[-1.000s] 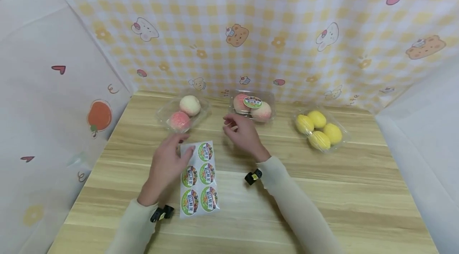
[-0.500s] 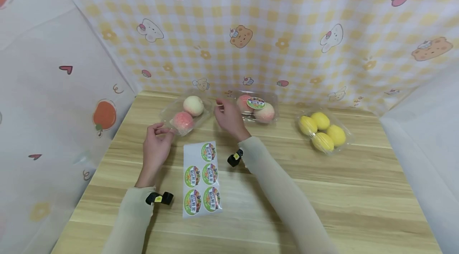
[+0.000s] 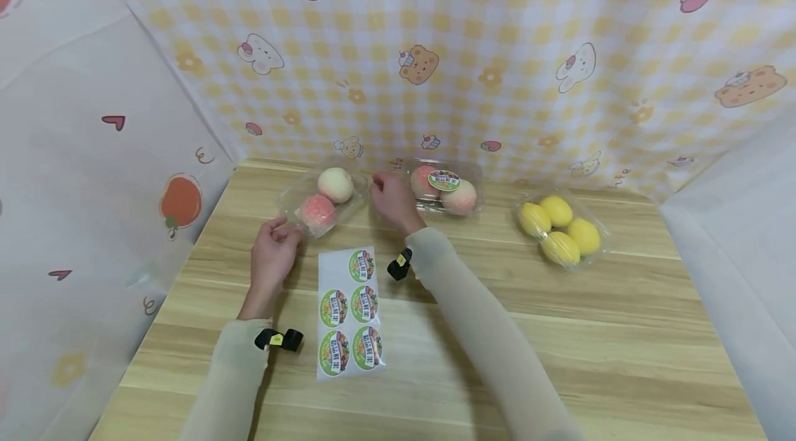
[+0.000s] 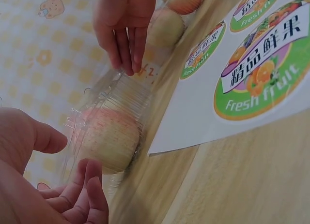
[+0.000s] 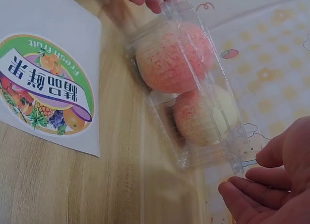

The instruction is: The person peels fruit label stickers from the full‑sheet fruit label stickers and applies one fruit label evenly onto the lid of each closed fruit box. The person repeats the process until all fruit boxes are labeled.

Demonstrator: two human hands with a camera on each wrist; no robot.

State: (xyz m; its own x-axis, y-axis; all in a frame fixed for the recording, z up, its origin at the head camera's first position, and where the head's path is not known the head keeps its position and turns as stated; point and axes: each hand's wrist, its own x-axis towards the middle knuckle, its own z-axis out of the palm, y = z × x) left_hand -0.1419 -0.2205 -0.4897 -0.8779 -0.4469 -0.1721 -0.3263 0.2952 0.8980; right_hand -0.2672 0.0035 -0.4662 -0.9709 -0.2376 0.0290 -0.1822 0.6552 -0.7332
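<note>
A clear plastic clamshell box [image 3: 292, 200] sits at the back left, with a pink peach [image 3: 318, 211] and a paler peach [image 3: 336, 184] inside. My left hand [image 3: 272, 251] is at its near left end, thumb and fingers spread apart beside the plastic in the left wrist view. At the far right end is my right hand [image 3: 394, 202]; in the right wrist view its thumb and relaxed fingers lie right by the box corner [image 5: 237, 169]. Between the forearms lies a white sheet [image 3: 336, 268] of round fruit stickers [image 3: 367, 348], with one spot bare at its upper left.
Just right of my right hand stands another clear box [image 3: 475, 175] of two peaches, with a fruit sticker [image 3: 444, 180] on its lid. Farther right is a clear box of yellow lemons [image 3: 561, 247]. A checked curtain [image 3: 485, 33] hangs behind the wooden table [image 3: 535, 365].
My left hand has moved off the sticker sheet to the left end of the peach box. My right hand has shifted left from before the stickered box to the peach box's right end.
</note>
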